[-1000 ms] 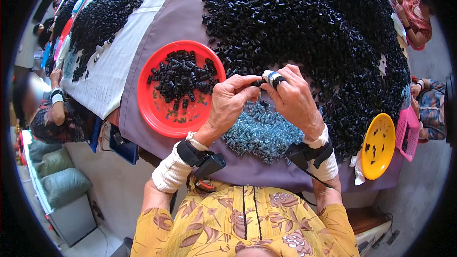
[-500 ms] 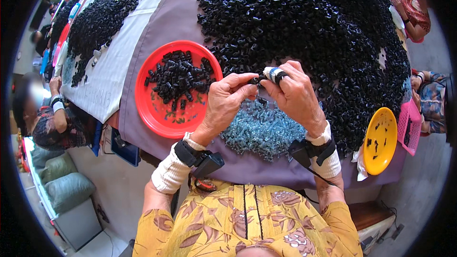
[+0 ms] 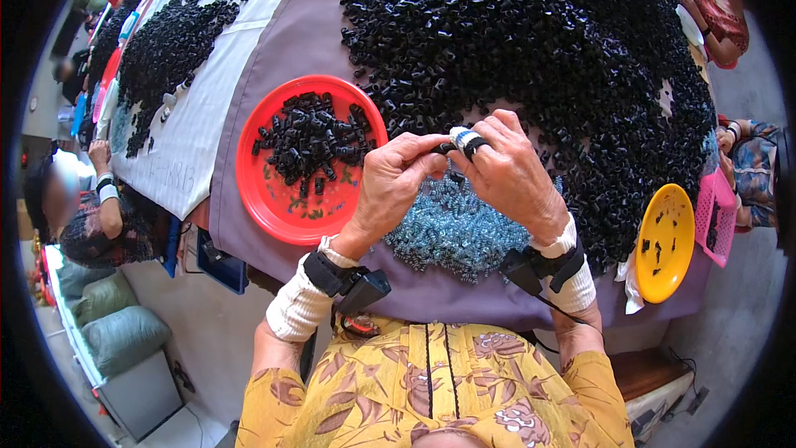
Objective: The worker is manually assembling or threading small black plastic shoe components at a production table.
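One small black piece (image 3: 445,149) is pinched by both the left hand (image 3: 391,180) and the right hand (image 3: 512,172) above the table (image 3: 473,305), though it is mostly hidden. Shiny blue bits (image 3: 464,236) lie just below, toward the near edge. A red plate (image 3: 246,174) of black parts (image 3: 315,137) sits by the left edge, a big black heap (image 3: 531,50) spreads toward the far edge, and a yellow plate (image 3: 674,228) is near the right corner.

Grey floor (image 3: 211,307) observed at eight and four o'clock; furniture noted — mauve-clothed table (image 3: 269,66) at centre, white-clothed table (image 3: 253,33) toward eleven, brown wooden surface (image 3: 651,374) at four — with stuffed green sacks (image 3: 126,340) beside a grey box (image 3: 137,394) at eight.
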Available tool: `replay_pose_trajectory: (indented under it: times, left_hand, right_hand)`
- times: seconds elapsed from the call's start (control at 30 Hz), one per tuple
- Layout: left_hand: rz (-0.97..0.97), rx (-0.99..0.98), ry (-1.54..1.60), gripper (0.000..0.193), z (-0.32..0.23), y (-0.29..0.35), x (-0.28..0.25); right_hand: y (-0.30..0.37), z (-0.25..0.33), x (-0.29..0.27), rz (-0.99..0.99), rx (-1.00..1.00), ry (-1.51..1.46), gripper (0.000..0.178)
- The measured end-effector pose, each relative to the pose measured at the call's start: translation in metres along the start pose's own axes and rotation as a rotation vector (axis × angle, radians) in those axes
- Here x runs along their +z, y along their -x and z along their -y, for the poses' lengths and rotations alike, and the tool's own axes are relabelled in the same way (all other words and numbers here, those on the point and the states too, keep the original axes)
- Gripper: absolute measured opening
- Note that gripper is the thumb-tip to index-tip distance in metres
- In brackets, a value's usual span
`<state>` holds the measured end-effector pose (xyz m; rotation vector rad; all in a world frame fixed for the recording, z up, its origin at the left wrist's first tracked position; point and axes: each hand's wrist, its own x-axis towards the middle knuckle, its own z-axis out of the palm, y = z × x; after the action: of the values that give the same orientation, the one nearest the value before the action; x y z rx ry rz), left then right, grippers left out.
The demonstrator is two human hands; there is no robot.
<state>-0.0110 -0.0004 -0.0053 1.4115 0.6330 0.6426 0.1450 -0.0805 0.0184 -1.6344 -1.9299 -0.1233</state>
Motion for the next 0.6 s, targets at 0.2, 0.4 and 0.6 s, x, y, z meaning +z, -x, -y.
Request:
replay_pose_trajectory:
  times: [0.2,0.4,0.6]
  left_hand:
    - [0.02,0.022,-0.069,0.023,-0.004,0.003,-0.004]
    - [0.034,0.017,-0.094,0.023,-0.006,0.003,-0.005]
    - [0.037,-0.004,-0.076,0.022,-0.004,0.002,-0.005]
  right_hand:
    - [-0.003,0.0,-0.006,0.046,-0.055,-0.037,0.013]
    - [-0.001,0.001,-0.004,0.089,-0.077,0.038,0.012]
    - [0.0,0.001,-0.002,0.023,-0.023,-0.051,0.013]
